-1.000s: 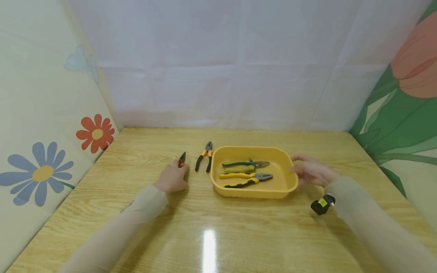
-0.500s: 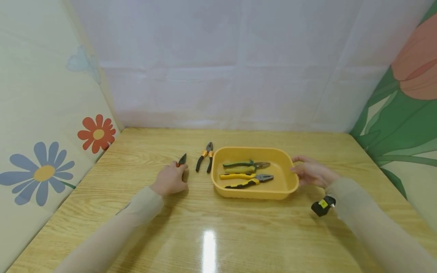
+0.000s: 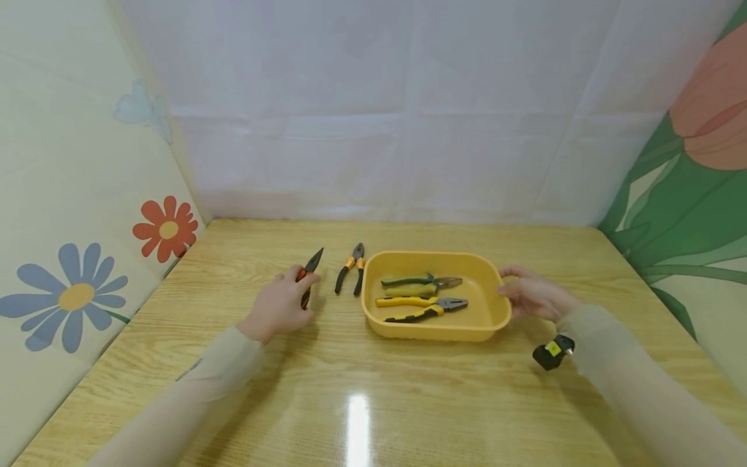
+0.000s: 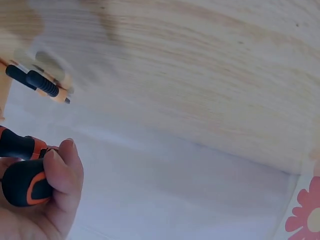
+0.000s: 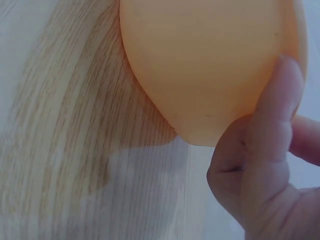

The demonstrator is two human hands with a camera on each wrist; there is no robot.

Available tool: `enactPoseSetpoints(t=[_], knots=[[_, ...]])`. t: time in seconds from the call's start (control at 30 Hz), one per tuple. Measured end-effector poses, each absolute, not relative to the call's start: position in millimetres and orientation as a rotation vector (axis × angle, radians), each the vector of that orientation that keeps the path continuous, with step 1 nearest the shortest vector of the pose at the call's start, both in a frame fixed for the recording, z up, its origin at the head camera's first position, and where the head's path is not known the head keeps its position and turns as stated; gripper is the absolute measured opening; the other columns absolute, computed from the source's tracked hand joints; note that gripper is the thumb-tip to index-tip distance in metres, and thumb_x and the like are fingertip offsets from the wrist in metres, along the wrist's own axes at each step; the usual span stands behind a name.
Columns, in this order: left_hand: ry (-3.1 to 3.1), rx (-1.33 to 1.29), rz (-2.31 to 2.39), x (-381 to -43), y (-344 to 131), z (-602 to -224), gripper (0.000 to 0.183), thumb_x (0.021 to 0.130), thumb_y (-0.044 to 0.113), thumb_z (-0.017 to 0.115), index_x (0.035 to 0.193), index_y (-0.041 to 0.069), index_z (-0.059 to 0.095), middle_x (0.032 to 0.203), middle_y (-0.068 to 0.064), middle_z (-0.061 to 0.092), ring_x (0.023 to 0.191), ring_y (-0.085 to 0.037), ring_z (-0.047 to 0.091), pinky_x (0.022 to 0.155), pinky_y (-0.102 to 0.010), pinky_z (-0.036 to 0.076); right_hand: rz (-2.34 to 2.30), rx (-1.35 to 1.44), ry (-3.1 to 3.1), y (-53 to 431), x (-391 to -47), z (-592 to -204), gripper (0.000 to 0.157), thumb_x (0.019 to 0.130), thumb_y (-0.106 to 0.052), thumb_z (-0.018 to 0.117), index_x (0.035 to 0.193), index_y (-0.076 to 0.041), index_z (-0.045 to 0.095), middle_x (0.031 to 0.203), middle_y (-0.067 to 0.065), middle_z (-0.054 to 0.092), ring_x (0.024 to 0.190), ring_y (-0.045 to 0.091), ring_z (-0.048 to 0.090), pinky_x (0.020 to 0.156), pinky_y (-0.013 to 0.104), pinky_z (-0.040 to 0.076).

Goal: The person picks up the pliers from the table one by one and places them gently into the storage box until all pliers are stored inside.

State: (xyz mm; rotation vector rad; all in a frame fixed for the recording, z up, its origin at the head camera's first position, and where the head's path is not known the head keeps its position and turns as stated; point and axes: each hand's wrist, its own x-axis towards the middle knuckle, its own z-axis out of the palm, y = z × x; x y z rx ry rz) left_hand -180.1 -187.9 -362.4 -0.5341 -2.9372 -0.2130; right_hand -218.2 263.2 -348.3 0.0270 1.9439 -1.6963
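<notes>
My left hand [image 3: 280, 305] grips long-nose pliers [image 3: 313, 261] with black-and-orange handles; their dark pointed tip slants up and away from the fingers. In the left wrist view the fingers curl round the thick handles [image 4: 22, 182]. At its right end, a yellow plastic basin [image 3: 434, 332] is held by my right hand [image 3: 533, 294], with the thumb against the wall near the rim in the right wrist view. Inside the basin lie green-handled pliers [image 3: 408, 281] and yellow-and-black combination pliers [image 3: 452, 303].
Another pair of pliers [image 3: 350, 264], with black-and-orange handles spread apart, lies on the wooden table [image 3: 408, 395] just left of the basin. A pale cloth [image 3: 373, 162] hangs behind the table, with flower-printed panels on both sides.
My left hand has drawn back slightly toward the left and now has the long-nose pliers in its grip, more of them showing. The right hand and basin stay put.
</notes>
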Motion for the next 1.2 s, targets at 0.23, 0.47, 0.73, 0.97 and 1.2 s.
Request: enactPoseSetpoints(t=[0.23,0.47,0.73,0.97,1.2], knots=[[-2.882,-0.586,-0.205,-175,-186,-358,0.058,0.074,0.018,0.076,0.129,0.012,0.058,0.124,-0.024,0.05,0.084,-0.038,0.058,0.055,-0.045,0.05,-1.701,0.019,1.943,264,-219,-349,0.034,0.097,0.001,0.047,0.126,0.003,0.03,0.09,0.007,0.056,0.074,0.015,0.063,0.064,0.034,0.057],[-2.834,-0.649,-0.233,-171,-182,-353,0.055,0.076,0.016,0.073,0.128,0.013,0.06,0.124,-0.023,0.052,0.086,-0.037,0.059,0.057,-0.044,0.049,-1.692,0.016,1.946,264,-220,-349,0.033,0.097,0.001,0.046,0.126,0.004,0.029,0.092,0.007,0.057,0.077,0.016,0.063,0.066,0.036,0.057],[-2.814,-0.704,-0.205,-166,-176,-347,0.055,0.075,0.017,0.073,0.128,0.012,0.06,0.123,-0.023,0.052,0.084,-0.035,0.059,0.057,-0.042,0.049,-1.683,0.029,1.948,261,-220,-347,0.032,0.097,0.001,0.046,0.125,0.002,0.031,0.093,0.009,0.057,0.077,0.017,0.064,0.067,0.037,0.057],[-2.791,-0.755,-0.204,-164,-166,-343,0.055,0.074,0.019,0.073,0.127,0.012,0.061,0.122,-0.02,0.052,0.083,-0.033,0.058,0.059,-0.043,0.049,-1.699,0.022,1.938,263,-221,-349,0.032,0.097,0.001,0.046,0.125,0.002,0.03,0.092,0.008,0.056,0.078,0.017,0.063,0.067,0.037,0.057],[-2.816,-0.781,-0.21,-163,-160,-338,0.055,0.074,0.018,0.072,0.128,0.014,0.061,0.127,-0.021,0.051,0.09,-0.035,0.059,0.065,-0.045,0.05,-1.71,0.009,1.925,264,-220,-349,0.031,0.097,0.001,0.047,0.124,0.002,0.032,0.092,0.008,0.058,0.078,0.017,0.064,0.067,0.038,0.057]])
